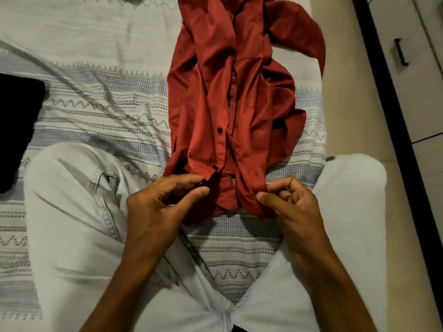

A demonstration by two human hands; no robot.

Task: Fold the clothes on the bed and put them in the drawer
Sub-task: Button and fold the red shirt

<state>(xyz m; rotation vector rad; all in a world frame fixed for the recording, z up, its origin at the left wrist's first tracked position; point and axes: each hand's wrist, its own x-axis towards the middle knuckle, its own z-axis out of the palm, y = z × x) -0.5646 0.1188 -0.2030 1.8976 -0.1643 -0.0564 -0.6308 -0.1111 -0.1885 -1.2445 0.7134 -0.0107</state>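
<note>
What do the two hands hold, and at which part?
Both pinch the red shirt at its near hem: left hand by the button edge, right hand at the corner.

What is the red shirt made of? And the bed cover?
The red shirt looks like thin, smooth woven cloth, perhaps cotton: it drapes in soft creases with a slight sheen. The bed cover seems coarser woven cotton, matte, with patterned bands.

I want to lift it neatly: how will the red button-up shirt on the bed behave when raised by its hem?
The red button-up shirt looks thin and creased, so it will probably hang limp. Its loose sleeve may swing and drag. It seems light.
</note>
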